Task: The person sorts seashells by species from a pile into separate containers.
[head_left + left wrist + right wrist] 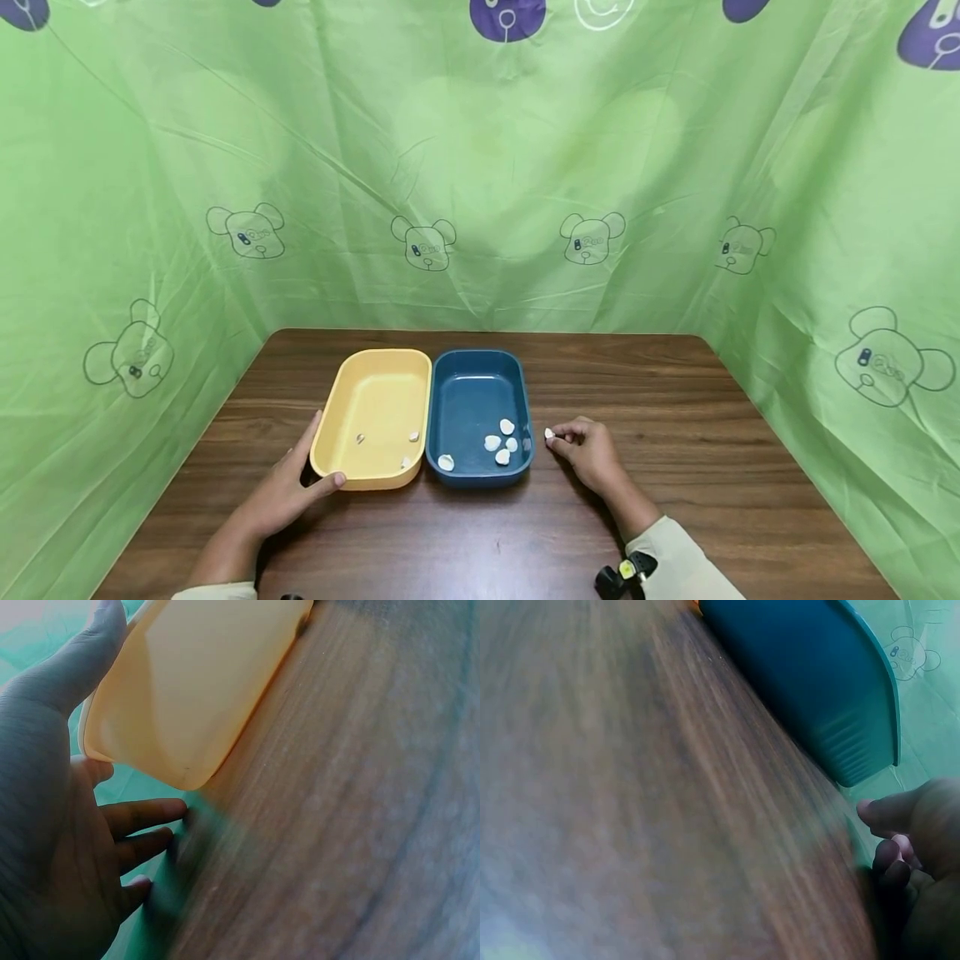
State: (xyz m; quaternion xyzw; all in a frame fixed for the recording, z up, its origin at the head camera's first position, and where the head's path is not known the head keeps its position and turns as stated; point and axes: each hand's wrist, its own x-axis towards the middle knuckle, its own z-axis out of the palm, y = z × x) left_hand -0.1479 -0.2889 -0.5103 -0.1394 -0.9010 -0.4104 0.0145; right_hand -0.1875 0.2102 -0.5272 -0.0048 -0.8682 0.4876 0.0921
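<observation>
My left hand [281, 492] rests against the near left corner of a yellow tray [375, 482], its thumb on the front rim and its fingers along the left side. In the left wrist view the other fingers [142, 817] spread loosely below the tray corner. Just right of a blue tray [480, 481], my right hand [592, 454] pinches a small white seashell [549, 433] between thumb and fingertips, low over the table. Several white shells [492, 442] lie in the near part of the blue tray. A few smaller pieces [413, 437] are in the yellow tray.
The two trays stand side by side on a brown wooden table [675, 417]. Green cloth [510, 283] printed with bear faces hangs along the back and both sides. A black device [622, 575] is strapped to the right wrist.
</observation>
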